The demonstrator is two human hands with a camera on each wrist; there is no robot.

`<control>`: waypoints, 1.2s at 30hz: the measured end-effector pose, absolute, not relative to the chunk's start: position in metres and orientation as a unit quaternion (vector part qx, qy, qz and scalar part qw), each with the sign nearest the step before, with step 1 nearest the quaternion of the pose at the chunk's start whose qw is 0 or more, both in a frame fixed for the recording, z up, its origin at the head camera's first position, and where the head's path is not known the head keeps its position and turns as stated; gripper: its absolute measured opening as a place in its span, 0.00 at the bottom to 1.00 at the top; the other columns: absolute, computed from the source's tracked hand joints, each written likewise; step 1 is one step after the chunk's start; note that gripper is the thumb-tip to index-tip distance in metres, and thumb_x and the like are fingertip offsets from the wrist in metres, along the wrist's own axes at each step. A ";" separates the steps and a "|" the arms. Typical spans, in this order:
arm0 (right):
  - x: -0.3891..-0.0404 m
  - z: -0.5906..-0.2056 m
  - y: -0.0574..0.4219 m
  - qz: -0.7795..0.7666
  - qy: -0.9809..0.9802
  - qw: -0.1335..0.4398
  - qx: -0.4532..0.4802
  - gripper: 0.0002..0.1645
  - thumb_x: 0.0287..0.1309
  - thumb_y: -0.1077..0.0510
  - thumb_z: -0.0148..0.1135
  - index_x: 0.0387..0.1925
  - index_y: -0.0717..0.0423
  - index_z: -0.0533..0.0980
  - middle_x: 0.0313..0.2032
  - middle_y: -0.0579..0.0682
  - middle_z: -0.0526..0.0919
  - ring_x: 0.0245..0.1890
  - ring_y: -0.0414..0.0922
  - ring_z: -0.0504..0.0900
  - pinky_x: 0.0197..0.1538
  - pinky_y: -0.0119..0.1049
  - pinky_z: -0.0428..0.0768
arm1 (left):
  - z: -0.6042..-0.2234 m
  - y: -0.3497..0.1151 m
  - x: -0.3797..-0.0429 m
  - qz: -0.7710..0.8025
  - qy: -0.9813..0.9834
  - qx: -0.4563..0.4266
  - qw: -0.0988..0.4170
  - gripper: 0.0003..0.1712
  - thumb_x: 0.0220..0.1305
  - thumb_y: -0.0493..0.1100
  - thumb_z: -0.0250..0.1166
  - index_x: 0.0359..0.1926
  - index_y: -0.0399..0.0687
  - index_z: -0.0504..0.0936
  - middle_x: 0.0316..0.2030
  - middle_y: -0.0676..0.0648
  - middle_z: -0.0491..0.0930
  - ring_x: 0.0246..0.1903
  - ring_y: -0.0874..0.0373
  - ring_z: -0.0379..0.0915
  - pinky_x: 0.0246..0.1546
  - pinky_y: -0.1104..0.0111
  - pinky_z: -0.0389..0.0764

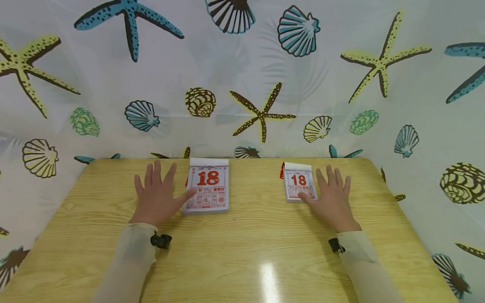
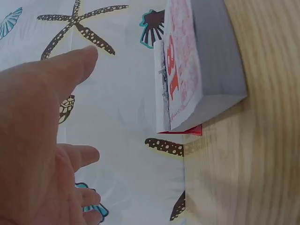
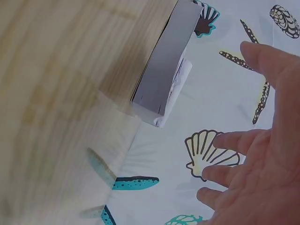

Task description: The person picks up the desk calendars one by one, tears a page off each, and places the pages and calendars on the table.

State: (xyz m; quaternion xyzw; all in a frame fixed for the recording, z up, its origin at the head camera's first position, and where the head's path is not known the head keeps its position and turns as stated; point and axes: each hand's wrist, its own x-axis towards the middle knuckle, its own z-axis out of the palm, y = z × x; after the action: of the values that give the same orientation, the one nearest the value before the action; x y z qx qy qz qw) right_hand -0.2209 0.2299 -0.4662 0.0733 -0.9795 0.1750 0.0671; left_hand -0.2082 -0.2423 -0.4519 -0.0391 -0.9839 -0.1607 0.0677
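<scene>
Two thick tear-off calendars, each printed with a large red 18, lie face up on a wooden table. The larger calendar (image 1: 208, 185) is left of the middle, and the smaller calendar (image 1: 299, 182) is to the right. My left hand (image 1: 157, 198) hovers beside the larger one with fingers spread, its thumb overlapping the left edge in the head view. My right hand (image 1: 333, 198) is spread the same way by the smaller one, thumb over its lower right corner. Both wrist views show a gap between the hand and the calendar's thick page block (image 2: 220, 51).
The wooden table (image 1: 235, 256) reaches back to a white cloth (image 1: 163, 75) printed with starfish and shells, which hangs behind and at the sides. Red backing shows at the left edge of each calendar. Black straps (image 1: 161, 241) circle both wrists.
</scene>
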 end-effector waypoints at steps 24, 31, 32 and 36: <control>-0.213 -0.458 0.110 0.187 -0.947 -0.052 0.254 0.27 0.71 0.42 0.61 0.61 0.55 0.79 0.60 0.53 0.82 0.60 0.52 0.80 0.61 0.49 0.79 | -0.471 -0.246 -0.304 -0.432 -0.894 0.062 -0.102 0.39 0.82 0.51 0.46 0.84 0.50 0.41 0.79 0.32 0.51 0.77 0.32 0.48 0.73 0.38 0.54; -0.208 -0.455 0.092 0.202 -0.936 -0.066 0.282 0.27 0.71 0.43 0.61 0.60 0.57 0.79 0.58 0.53 0.83 0.60 0.51 0.81 0.62 0.48 0.79 | -0.477 -0.245 -0.310 -0.424 -0.894 0.059 -0.133 0.38 0.84 0.50 0.43 0.84 0.49 0.38 0.80 0.34 0.50 0.79 0.35 0.44 0.76 0.42 0.49; -0.208 -0.454 0.091 0.203 -0.935 -0.067 0.283 0.27 0.72 0.43 0.61 0.60 0.57 0.79 0.58 0.53 0.83 0.60 0.51 0.81 0.62 0.48 0.78 | -0.478 -0.245 -0.310 -0.427 -0.893 0.056 -0.132 0.38 0.84 0.50 0.43 0.84 0.49 0.37 0.80 0.34 0.50 0.78 0.35 0.46 0.76 0.42 0.50; -0.208 -0.455 0.087 0.201 -0.934 -0.066 0.288 0.25 0.72 0.44 0.60 0.60 0.56 0.79 0.58 0.52 0.83 0.61 0.50 0.80 0.63 0.47 0.78 | -0.481 -0.242 -0.312 -0.451 -0.883 0.038 -0.124 0.39 0.85 0.50 0.43 0.83 0.48 0.34 0.79 0.33 0.54 0.75 0.36 0.56 0.75 0.44 0.54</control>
State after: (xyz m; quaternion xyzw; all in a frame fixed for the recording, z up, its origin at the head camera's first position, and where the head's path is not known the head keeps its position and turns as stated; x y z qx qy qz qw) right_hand -0.2077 0.0873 -0.4547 0.2876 -0.9341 0.2010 -0.0662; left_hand -0.3119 -0.2425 -0.4808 0.0382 -0.8832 -0.4506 -0.1244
